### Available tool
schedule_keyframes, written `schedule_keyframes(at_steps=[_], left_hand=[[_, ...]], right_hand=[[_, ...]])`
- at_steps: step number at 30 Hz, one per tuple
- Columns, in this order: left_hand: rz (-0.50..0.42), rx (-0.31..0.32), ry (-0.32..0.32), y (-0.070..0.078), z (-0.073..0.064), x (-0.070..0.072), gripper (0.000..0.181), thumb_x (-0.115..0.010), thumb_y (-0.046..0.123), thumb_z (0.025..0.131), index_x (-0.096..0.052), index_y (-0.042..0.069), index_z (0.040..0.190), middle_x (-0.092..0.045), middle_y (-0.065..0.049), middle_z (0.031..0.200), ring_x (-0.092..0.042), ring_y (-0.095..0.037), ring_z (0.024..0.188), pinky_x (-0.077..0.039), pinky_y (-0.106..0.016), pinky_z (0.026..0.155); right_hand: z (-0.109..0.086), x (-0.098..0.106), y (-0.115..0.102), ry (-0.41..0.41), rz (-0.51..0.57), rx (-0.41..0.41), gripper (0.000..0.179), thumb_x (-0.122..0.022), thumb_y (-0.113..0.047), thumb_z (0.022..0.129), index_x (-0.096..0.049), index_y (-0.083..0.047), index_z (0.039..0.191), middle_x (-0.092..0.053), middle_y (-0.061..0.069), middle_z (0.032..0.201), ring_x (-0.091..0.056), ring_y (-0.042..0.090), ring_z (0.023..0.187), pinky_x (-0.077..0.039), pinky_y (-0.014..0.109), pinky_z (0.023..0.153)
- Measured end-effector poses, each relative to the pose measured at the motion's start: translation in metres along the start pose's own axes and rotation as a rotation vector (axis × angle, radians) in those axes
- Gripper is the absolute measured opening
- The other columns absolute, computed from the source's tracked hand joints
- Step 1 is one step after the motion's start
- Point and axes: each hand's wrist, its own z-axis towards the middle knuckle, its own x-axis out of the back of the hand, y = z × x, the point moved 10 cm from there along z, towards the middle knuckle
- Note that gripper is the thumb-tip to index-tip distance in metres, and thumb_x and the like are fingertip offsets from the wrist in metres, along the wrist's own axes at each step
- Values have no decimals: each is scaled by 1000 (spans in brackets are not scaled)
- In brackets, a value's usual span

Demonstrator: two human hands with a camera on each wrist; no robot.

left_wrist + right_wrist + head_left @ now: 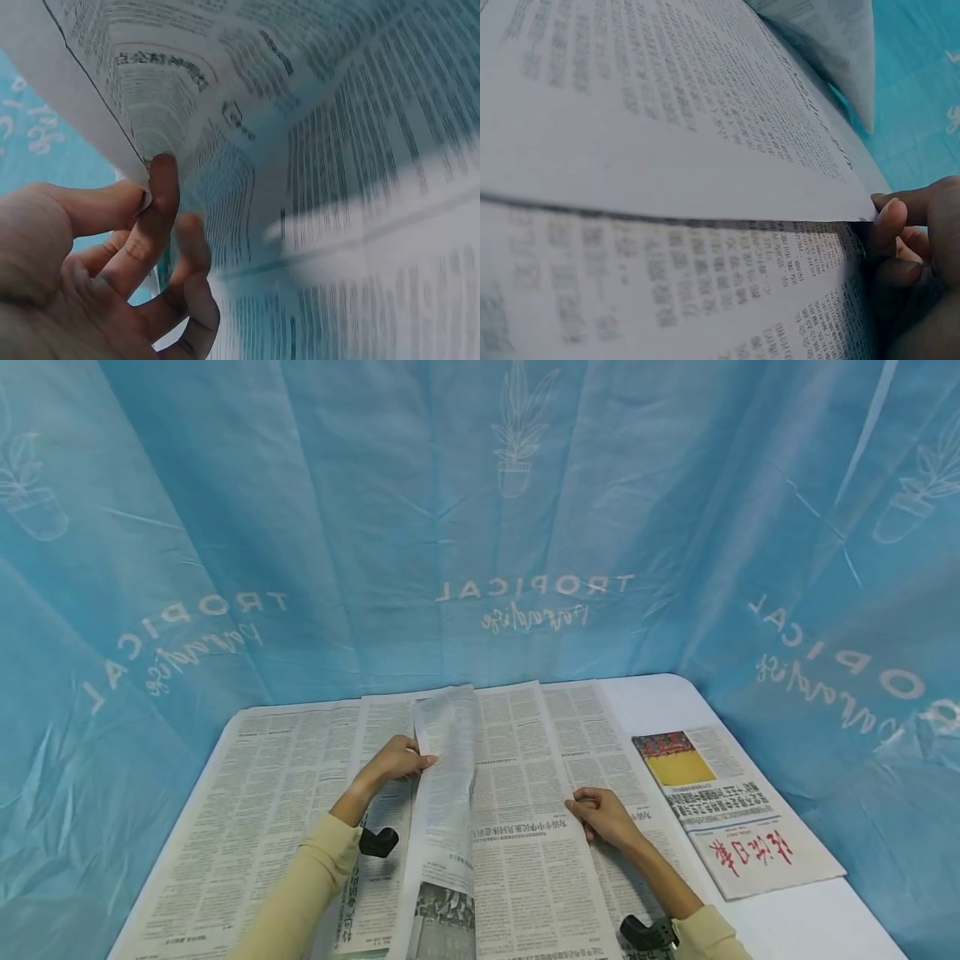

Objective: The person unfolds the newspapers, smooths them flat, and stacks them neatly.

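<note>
My left hand point(396, 760) pinches the left edge of a raised newspaper page point(444, 793), which stands up in a curled strip near the middle of the table. Seen from the left wrist, thumb and index finger of the left hand point(127, 247) meet at the page's edge, the other fingers loosely bent. The right hand point(602, 817) grips the right edge of a newspaper sheet point(517, 860) lying open below. In the right wrist view this sheet's margin point(705, 180) is slightly lifted over another printed sheet point(705, 277), its edge between thumb and fingers of the right hand point(922, 232).
More open newspaper sheets point(262, 810) cover the table's left part. A folded newspaper point(738, 818) with a red title lies at the right on the white tabletop point(645, 702). Blue printed curtains point(390, 527) hang behind and at both sides.
</note>
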Motion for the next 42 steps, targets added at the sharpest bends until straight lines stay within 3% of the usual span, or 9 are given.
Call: schedule_keyframes(at_steps=[8, 16, 19, 22, 24, 28, 32, 36, 42], left_hand=[[-73, 14, -35, -19, -14, 14, 26, -56, 16, 100, -38, 6, 85, -61, -13, 68, -61, -22, 58, -43, -34, 59], [-121, 34, -6, -35, -17, 26, 25, -56, 15, 100, -37, 4, 87, -39, -1, 58, -48, -15, 54, -38, -33, 60], [-140, 58, -6, -40, -18, 27, 25, -57, 19, 99, -43, -1, 101, -36, 1, 59, -40, -15, 56, -36, -34, 63], [-162, 73, -12, -43, -22, 27, 42, -58, 20, 99, -44, -7, 127, -40, 1, 59, -43, -16, 59, -40, -34, 67], [-179, 77, -12, -45, -24, 28, 58, -58, 20, 98, -32, -8, 143, -48, -1, 64, -50, -17, 64, -45, -35, 72], [-248, 84, -19, -47, -29, 27, 64, -59, 17, 98, -27, -8, 147, -63, -16, 97, -59, -19, 81, -50, -38, 79], [-324, 70, -36, -51, -30, 24, 65, -59, 14, 97, -26, -9, 148, -48, -32, 135, -60, -33, 109, -49, -43, 90], [-405, 53, -48, -53, -34, 24, 67, -58, 14, 98, -22, -10, 149, -44, -33, 139, -61, -29, 108, -51, -39, 89], [-464, 51, -41, -53, -42, 32, 69, -59, 22, 99, -24, -11, 148, -56, -23, 128, -63, -12, 91, -52, -32, 81]], right_hand=[[-1, 2, -7, 28, -87, 37, 29, -61, -18, 97, -60, 8, 107, -46, -4, 49, -42, 7, 37, -38, 25, 40], [1, 9, -12, 98, -149, -1, 21, -64, -14, 94, -63, 5, 101, -49, -3, 51, -34, 6, 36, -34, 23, 38], [3, 9, -13, 95, -188, -3, 16, -64, -13, 93, -62, 2, 97, -56, 0, 57, -37, 8, 37, -35, 23, 39], [5, 8, -17, 80, -217, 18, 16, -64, -16, 94, -61, 0, 93, -59, 2, 61, -39, 9, 39, -37, 25, 39], [6, 7, -19, 71, -227, 27, 19, -65, -20, 94, -62, -1, 90, -59, 2, 60, -39, 9, 39, -37, 26, 39], [8, 7, -27, 56, -254, 91, 25, -66, -26, 94, -65, -3, 85, -56, 2, 56, -36, 7, 38, -35, 26, 39], [10, 7, -32, 45, -268, 165, 25, -65, -22, 95, -64, -2, 80, -49, -1, 54, -32, 2, 38, -32, 24, 40], [12, 7, -31, 32, -283, 177, 24, -65, -20, 95, -63, -3, 78, -46, -2, 53, -32, 3, 40, -32, 23, 42], [12, 10, -32, 35, -278, 138, 22, -64, -19, 95, -64, -2, 81, -53, 1, 55, -36, 4, 40, -34, 24, 42]])
